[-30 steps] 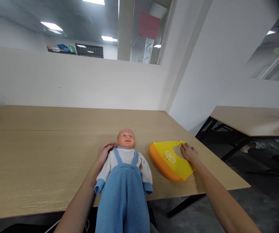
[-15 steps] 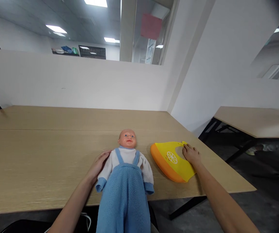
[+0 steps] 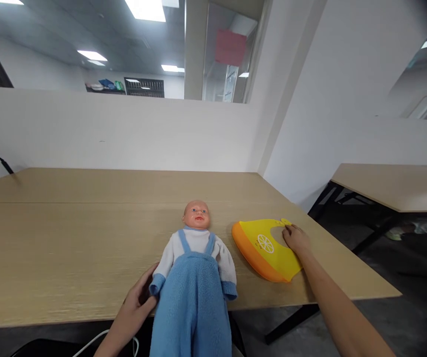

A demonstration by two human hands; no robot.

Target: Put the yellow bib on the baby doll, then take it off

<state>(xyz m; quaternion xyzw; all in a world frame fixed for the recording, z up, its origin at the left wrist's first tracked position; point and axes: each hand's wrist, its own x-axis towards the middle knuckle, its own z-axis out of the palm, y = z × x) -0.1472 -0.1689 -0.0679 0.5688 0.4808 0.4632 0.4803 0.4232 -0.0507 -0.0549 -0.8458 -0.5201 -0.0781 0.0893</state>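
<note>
A baby doll lies on its back, face up, with its legs over the table's front edge. It wears a white top and blue fleece overalls. My left hand is beside the doll's sleeve cuff at the left, its thumb apart from the fingers; the fingertips partly pass behind the sleeve. Right of the doll lies a yellow bib with an orange pocket edge and a white citrus-slice print. The fingers of my right hand are bent onto the bib's neck strap by the neck opening, gripping it.
The wooden table runs back to a white wall with a window above. A black cable reaches over the back left. Another table stands at the right. A white cord hangs near my left wrist.
My left hand has slid down from the doll's upper arm to its cuff. My right hand stays at the bib, its fingers now more bent. The view has shifted slightly.
</note>
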